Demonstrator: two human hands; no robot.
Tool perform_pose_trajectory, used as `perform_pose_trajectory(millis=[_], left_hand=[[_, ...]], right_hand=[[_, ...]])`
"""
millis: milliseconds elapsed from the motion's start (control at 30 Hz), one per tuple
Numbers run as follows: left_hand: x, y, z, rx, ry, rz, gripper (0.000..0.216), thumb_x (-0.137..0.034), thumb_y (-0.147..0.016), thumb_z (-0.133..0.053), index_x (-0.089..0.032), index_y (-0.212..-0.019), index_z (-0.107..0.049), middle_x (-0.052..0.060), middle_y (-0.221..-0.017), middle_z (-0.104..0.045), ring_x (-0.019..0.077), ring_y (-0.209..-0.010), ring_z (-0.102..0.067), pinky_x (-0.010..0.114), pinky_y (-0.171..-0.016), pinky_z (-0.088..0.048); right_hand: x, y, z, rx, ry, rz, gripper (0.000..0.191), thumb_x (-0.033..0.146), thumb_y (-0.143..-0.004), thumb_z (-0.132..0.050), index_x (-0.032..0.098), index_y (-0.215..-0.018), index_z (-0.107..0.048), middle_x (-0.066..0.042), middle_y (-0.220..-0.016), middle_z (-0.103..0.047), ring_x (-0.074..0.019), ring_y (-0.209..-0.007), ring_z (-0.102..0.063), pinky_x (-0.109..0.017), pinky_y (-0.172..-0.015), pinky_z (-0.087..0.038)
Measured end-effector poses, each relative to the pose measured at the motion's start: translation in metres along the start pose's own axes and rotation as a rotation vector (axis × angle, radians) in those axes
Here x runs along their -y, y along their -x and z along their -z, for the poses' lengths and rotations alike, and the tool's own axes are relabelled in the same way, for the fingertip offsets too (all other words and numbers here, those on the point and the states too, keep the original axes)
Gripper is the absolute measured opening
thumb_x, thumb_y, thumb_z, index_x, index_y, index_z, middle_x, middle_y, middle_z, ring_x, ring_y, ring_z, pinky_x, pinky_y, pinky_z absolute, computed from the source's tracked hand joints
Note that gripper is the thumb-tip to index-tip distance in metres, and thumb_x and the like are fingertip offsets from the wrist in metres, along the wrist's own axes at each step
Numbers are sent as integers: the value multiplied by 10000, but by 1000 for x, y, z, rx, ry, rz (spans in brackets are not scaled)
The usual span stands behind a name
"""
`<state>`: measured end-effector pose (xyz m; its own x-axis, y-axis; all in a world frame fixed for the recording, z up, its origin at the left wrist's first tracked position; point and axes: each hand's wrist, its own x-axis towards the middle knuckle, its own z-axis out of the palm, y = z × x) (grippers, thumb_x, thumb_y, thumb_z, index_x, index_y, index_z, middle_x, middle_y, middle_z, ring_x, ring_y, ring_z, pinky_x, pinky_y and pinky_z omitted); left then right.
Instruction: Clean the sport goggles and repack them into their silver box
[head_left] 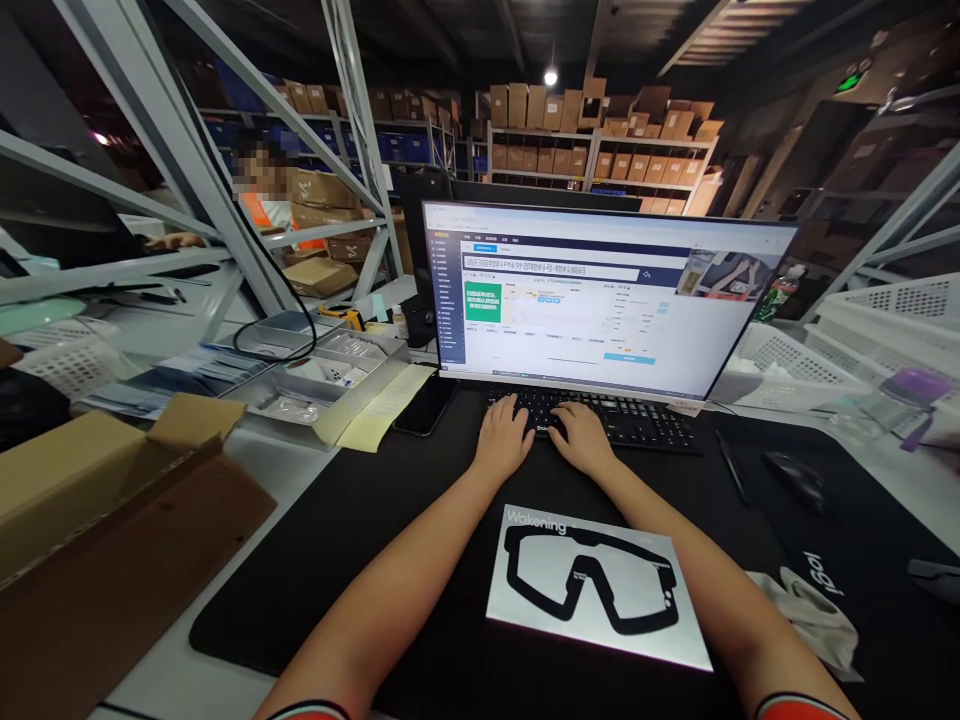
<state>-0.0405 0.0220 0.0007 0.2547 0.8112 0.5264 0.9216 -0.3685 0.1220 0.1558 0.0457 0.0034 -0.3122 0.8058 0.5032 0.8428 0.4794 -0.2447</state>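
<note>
Both hands rest on a black keyboard (652, 428) below a lit monitor (570, 345). My left hand (504, 435) lies over its left end, fingers stretched on the keys. Beside it, my right hand (581, 435) has its fingers spread over the middle-left keys, thumb toward the other thumb. Neither hand holds anything. Between my forearms a white flat box (525, 580) lies on the black desk mat (360, 570); it is printed with black goggles and the word "Wakening". A dark phone (424, 406) lies left of the keyboard.
An open cardboard box (135, 570) stands at the left, near a grey divided tray (352, 385) and yellow paper (379, 408). A pen (731, 465), a mouse (796, 482) and a cloth (814, 625) lie at the right. White baskets (802, 365) stand behind. A person (262, 205) is beyond the frame.
</note>
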Motion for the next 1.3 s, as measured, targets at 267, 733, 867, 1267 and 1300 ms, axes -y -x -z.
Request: perform_pose_trajectory(millis=[267, 733, 867, 1267, 1300], left_hand=[[2, -1, -2, 47, 41, -37, 257, -275, -960, -539, -141, -1162, -621, 172, -1297, -621, 307, -1215, -561, 448, -1053, -448], [3, -2, 4, 66, 172, 8, 215, -287, -947, -555, -175, -1111, -637, 175, -1297, -616, 324, -1245, -552, 474, -1081, -433], [3, -3, 5, 43, 250, 8, 210, -283, -941, -529, -173, -1080, -641, 191, -1299, -607, 347, -1265, -537, 510, -1102, -426], [-35, -11, 66, 80, 625, -16, 362, -437, -1007, -363, -251, -1103, -657, 102, -1157, -674, 291, -1144, -629, 492, -1011, -543], [-40, -13, 78, 82, 638, -13, 360, -456, -999, -389, -253, -1128, -656, 98, -1147, -683, 285, -1127, -639, 477, -989, -557]], right_hand=[[2, -1, 3, 36, 23, -15, 389, 160, -889, -523, 141, -1262, -632, -137, -1314, -630, -268, -1254, -552, -421, -1112, -420], [-19, -14, 61, 192, 131, -210, 260, 311, -965, -510, 205, -1088, -713, -75, -1092, -740, -220, -984, -676, -315, -842, -502], [-84, 16, 126, 247, 210, -380, 214, 327, -902, -603, 206, -1005, -746, -57, -954, -763, -210, -874, -687, -288, -771, -485], [-242, 199, 193, 19, 396, -749, 635, 446, -906, -579, 172, -1472, -493, -193, -1490, -491, -355, -1271, -571, -469, -1040, -481], [-247, 202, 185, 8, 390, -727, 633, 445, -904, -576, 184, -1474, -490, -186, -1487, -492, -347, -1265, -579, -466, -1033, -492]])
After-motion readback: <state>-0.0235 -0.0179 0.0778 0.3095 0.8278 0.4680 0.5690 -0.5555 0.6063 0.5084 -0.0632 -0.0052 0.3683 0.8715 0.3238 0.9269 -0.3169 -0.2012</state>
